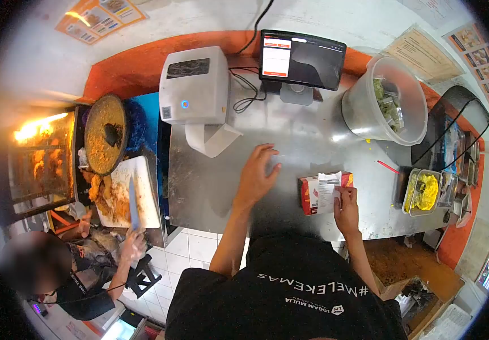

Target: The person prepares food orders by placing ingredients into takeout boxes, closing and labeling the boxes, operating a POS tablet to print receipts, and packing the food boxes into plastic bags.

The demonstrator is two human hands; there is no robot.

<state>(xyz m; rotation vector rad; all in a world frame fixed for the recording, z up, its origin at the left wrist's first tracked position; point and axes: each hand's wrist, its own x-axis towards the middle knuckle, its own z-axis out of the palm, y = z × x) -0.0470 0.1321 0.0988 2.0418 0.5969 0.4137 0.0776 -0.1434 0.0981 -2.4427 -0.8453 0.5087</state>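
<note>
A red and white food box (309,198) lies on the steel counter close to my body. A white printed receipt (327,194) is on its top. My right hand (346,211) has its fingers bent at the receipt's right edge and grips it against the box. My left hand (260,174) hovers over the counter, left of the box, fingers apart and nothing in them. Blank paper hangs curled from the receipt printer (194,85), up and to the left of that hand.
A screen on a stand (302,59) is at the back. To the right are a large plastic tub (363,107), a red pen (388,166) and a container of yellow food (424,192). At left, a co-worker holds a knife (133,204) over a white cutting board (147,187).
</note>
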